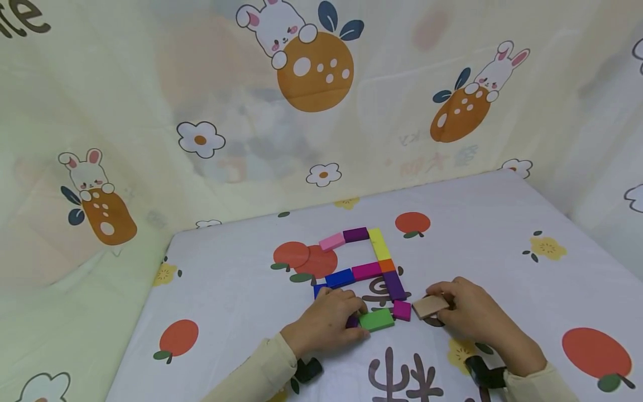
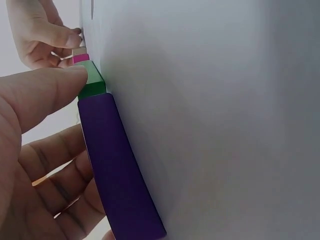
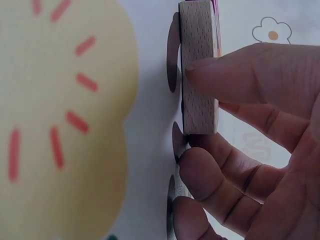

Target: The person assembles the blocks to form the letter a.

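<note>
My left hand point(image 1: 329, 315) pinches the near end of a green block point(image 1: 377, 320) between thumb and index finger, where it meets a dark purple block point(image 2: 117, 165). That purple block is mostly hidden under the hand in the head view. A small magenta block point(image 1: 402, 310) lies just right of the green one. Beside it, my right hand point(image 1: 469, 307) holds a plain wooden block point(image 1: 430, 306), with the thumb point(image 3: 240, 75) on its near side. The wooden block's left end is close to the magenta block; whether they touch I cannot tell.
Behind the hands, blocks lie end to end: pink point(image 1: 332, 242), purple point(image 1: 356, 234), yellow point(image 1: 379, 244), orange point(image 1: 386, 266), magenta point(image 1: 366, 272), blue point(image 1: 340, 278) and a purple one point(image 1: 394, 286) leading down. A printed cloth point(image 1: 226, 279) covers the table; a patterned curtain point(image 1: 382, 139) hangs behind.
</note>
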`<state>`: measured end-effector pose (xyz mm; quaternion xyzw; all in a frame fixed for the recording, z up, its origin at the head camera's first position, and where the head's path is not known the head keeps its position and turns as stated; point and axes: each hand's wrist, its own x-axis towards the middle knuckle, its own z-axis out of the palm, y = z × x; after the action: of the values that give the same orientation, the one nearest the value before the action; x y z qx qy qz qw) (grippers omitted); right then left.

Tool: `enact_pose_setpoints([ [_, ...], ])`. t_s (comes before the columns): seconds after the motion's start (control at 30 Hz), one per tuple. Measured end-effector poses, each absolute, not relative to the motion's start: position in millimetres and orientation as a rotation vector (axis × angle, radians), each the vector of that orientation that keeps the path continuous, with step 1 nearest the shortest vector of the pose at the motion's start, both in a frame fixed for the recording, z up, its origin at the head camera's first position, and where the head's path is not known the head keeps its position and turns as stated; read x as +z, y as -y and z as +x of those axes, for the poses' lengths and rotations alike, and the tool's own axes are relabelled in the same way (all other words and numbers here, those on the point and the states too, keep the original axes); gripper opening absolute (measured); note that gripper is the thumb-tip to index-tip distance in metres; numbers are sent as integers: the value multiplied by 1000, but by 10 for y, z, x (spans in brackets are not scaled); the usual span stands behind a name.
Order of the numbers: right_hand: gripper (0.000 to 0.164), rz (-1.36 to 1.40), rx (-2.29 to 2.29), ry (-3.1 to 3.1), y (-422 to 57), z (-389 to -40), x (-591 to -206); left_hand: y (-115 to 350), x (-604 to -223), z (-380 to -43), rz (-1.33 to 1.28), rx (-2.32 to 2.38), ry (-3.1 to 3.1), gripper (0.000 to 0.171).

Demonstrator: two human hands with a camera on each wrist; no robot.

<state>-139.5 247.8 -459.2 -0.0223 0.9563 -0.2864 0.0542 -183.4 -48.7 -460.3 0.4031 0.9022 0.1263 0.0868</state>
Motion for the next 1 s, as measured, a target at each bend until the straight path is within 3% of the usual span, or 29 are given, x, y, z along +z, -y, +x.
enact_pose_setpoints([
  [1.0, 39, -111, -935, -2928, -2505, -1383, -4610, 476, -4614, -1835, 1230, 394, -2682, 32],
])
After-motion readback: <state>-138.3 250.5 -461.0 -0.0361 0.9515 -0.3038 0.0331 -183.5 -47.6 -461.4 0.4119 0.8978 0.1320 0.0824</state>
